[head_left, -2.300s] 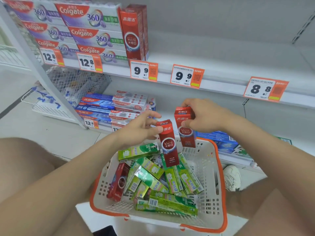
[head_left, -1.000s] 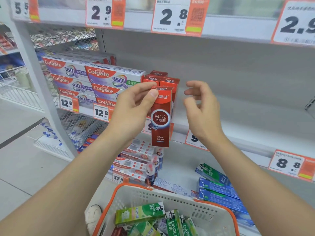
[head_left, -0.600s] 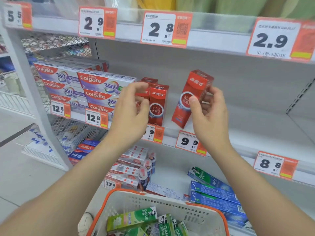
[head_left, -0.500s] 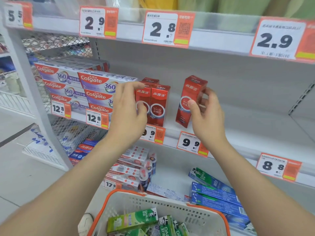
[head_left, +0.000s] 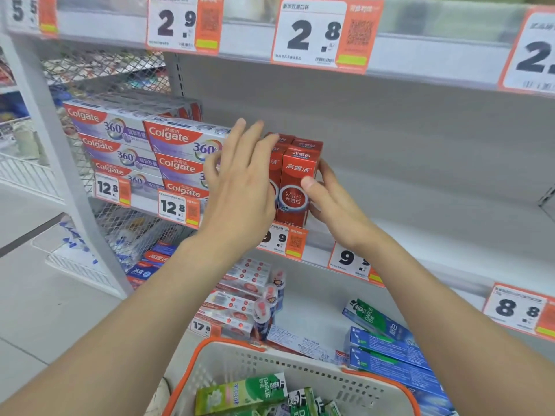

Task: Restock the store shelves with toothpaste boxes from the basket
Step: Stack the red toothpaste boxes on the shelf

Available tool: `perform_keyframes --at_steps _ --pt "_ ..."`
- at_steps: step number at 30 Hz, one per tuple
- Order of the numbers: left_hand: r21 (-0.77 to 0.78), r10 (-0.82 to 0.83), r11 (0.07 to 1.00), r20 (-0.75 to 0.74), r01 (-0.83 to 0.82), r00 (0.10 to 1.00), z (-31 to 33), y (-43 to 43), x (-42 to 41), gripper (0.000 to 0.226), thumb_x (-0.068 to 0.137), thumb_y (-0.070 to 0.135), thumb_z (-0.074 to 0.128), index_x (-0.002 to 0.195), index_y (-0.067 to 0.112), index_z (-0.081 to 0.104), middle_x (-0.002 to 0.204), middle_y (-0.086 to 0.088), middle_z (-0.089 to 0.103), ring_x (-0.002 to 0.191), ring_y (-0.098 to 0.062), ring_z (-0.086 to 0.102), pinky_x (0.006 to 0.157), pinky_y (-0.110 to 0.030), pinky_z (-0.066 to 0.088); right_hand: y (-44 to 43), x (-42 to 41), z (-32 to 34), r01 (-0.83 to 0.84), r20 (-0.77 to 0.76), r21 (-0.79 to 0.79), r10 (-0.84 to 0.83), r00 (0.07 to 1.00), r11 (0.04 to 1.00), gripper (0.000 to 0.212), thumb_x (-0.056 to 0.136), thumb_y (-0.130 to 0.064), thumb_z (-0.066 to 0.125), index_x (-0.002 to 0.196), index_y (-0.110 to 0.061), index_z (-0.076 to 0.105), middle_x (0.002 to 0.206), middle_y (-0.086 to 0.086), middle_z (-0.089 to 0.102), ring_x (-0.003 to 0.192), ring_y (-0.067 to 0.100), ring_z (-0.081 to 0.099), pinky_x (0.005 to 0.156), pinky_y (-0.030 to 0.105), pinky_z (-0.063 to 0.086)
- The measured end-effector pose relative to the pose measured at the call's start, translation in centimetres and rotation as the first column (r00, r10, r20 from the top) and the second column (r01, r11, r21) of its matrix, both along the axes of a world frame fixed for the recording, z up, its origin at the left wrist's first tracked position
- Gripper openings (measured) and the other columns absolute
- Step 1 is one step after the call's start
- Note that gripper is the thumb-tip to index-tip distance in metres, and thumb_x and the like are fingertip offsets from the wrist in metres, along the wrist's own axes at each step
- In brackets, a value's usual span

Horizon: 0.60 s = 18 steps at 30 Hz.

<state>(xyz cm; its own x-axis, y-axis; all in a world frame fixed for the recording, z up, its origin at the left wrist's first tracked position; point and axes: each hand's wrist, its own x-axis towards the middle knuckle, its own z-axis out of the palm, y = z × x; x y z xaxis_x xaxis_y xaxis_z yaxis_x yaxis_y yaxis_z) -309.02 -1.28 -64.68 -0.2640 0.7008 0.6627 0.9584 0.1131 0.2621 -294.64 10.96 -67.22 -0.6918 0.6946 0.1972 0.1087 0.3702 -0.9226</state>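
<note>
1. My right hand [head_left: 333, 205] grips the red upright toothpaste box [head_left: 295, 175] at the front edge of the white metal shelf [head_left: 420, 232]. My thumb lies on the box's front face and my fingers [head_left: 323, 172] wrap round its right side.
2. That box stands straight on the shelf, side by side with a second red box [head_left: 274, 166]. Two more red boxes [head_left: 306, 144] stand right behind them.
3. My left hand [head_left: 240, 190] grasps nothing. Its fingers are straight and slightly spread, its back faces me, and it covers most of the second red box. I cannot tell whether the palm touches it.
4. Just left of the red boxes, white-and-purple Colgate 360 boxes [head_left: 180, 151] lie flat in stacks on the same shelf.
5. An orange-and-white price tag reading 9.9 [head_left: 282, 240] hangs on the shelf edge directly under the red boxes.
6. Below my arms is the white plastic basket with an orange rim [head_left: 192, 370]. Green Darlie toothpaste boxes [head_left: 243, 391] lie in it.
7. On the lower shelf [head_left: 312, 307], blue and green toothpaste boxes [head_left: 387, 349] lie flat to the right, just beyond the basket.
</note>
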Motion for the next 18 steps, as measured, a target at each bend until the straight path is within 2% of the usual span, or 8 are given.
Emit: perform_keyframes --at_steps 3,7,9,11,13,15,16,18 --pt "-0.089 0.008 0.996 -0.062 -0.013 0.998 -0.5 0.3 -0.4 0.069 0.092 0.001 0.052 0.157 0.019 0.038 0.167 0.0 0.032 0.16 -0.027 0.011 0.118 -0.058 0.021 0.3 0.0 -0.5 -0.009 0.078 0.078 0.003 0.997 0.997 0.06 0.091 -0.044 0.067 0.142 -0.042 0.037 0.134 -0.014 0.066 0.121 0.007 0.066 0.104 0.038 0.054" --pt "-0.118 0.016 0.993 -0.093 -0.027 0.996 -0.6 0.5 -0.7 0.073 0.092 0.0 0.055 0.159 0.022 0.034 0.168 0.002 0.029 0.161 -0.026 0.007 0.119 -0.062 0.021 0.2 -0.1 -0.7 -0.002 0.222 0.194 -0.041 0.974 0.981 0.062 0.097 -0.039 0.068 0.144 -0.039 0.029 0.124 -0.028 0.063 0.111 0.002 0.069 0.094 0.03 0.057" --pt "-0.079 0.003 0.997 -0.112 -0.012 0.994 -0.7 0.3 -0.7 0.074 0.091 0.0 0.054 0.158 0.022 0.035 0.169 0.0 0.028 0.161 -0.027 0.009 0.118 -0.062 0.022 0.0 0.0 -0.8 0.022 0.257 0.224 -0.081 0.963 0.974 0.063 0.096 -0.043 0.068 0.146 -0.035 0.03 0.13 -0.023 0.065 0.115 0.007 0.069 0.098 0.037 0.057" --pt "0.0 -0.017 1.0 -0.103 0.017 0.994 -1.0 -0.2 -0.4 0.07 0.086 -0.001 0.054 0.152 0.02 0.044 0.163 -0.003 0.036 0.157 -0.03 0.021 0.115 -0.056 0.027 -0.6 0.2 -0.7 0.077 0.294 0.315 -0.174 0.94 0.946 0.065 0.092 -0.047 0.071 0.145 -0.027 0.039 0.136 -0.012 0.066 0.123 0.017 0.065 0.104 0.043 0.053" --pt "0.12 -0.033 0.992 -0.061 0.04 0.998 -1.3 -0.9 0.4 0.058 0.079 -0.001 0.057 0.135 0.017 0.055 0.144 -0.009 0.048 0.135 -0.034 0.042 0.103 -0.048 0.037 -1.7 0.8 -0.7 0.23 0.286 0.42 -0.369 0.884 0.878 0.071 0.087 -0.049 0.073 0.145 -0.018 0.046 0.137 0.001 0.066 0.127 0.026 0.06 0.103 0.039 0.05" --pt "0.185 -0.11 0.977 0.007 0.107 0.994 -1.9 -1.6 1.4 0.04 0.079 -0.002 0.06 0.116 0.013 0.058 0.122 -0.01 0.05 0.109 -0.031 0.05 0.088 -0.045 0.043 -3.5 2.1 -0.7 0.36 0.18 0.492 -0.497 0.849 0.793 0.063 0.083 -0.048 0.071 0.137 -0.019 0.055 0.125 0.003 0.069 0.116 0.024 0.063 0.096 0.033 0.049" --pt "0.159 -0.176 0.973 0.05 0.166 0.983 -2.3 -2.0 2.0 0.032 0.081 0.0 0.06 0.11 0.014 0.056 0.116 -0.008 0.049 0.102 -0.029 0.052 0.083 -0.046 0.046 -4.6 2.8 -0.7 0.381 0.123 0.518 -0.508 0.853 0.766 0.051 0.083 -0.046 0.07 0.127 -0.022 0.059 0.112 -0.001 0.071 0.104 0.02 0.065 0.091 0.032 0.05" --pt "-0.024 -0.251 0.967 0.09 0.254 0.964 -3.6 -3.0 2.9 0.022 0.087 0.009 0.06 0.105 0.02 0.052 0.107 -0.001 0.052 0.092 -0.029 0.057 0.074 -0.047 0.05 -6.8 4.1 -0.9 0.334 0.111 0.53 -0.454 0.884 0.779 0.029 0.082 -0.038 0.067 0.108 -0.027 0.06 0.088 -0.007 0.069 0.083 0.016 0.066 0.081 0.035 0.055"
